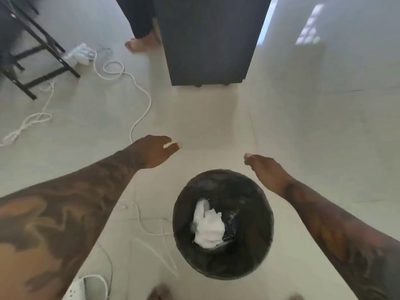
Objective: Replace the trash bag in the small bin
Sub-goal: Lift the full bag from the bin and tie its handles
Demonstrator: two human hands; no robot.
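The task is looking barely begun: the small bin [223, 224] is standing on the floor at lower centre of the frame with its black bag [249, 191] still lining it and a crumpled white wad of paper [208, 226] lying inside, so lifting out the old bag and fitting a fresh one are both left to do; no new bag is showing anywhere. Both hands are hanging above the bin, holding nothing: the left hand [157, 151] is reaching out at centre left with fingers loosely extended, and the right hand [265, 167] is hovering just past the bin's upper right rim, fingers relaxed. The pale tiled floor [205, 118] is carrying white cables [138, 92] and a power strip [80, 54] at upper left, beside black chair legs [43, 61]; a dark cabinet [207, 40] is standing at top centre, with another person's bare foot [140, 43] beside it.
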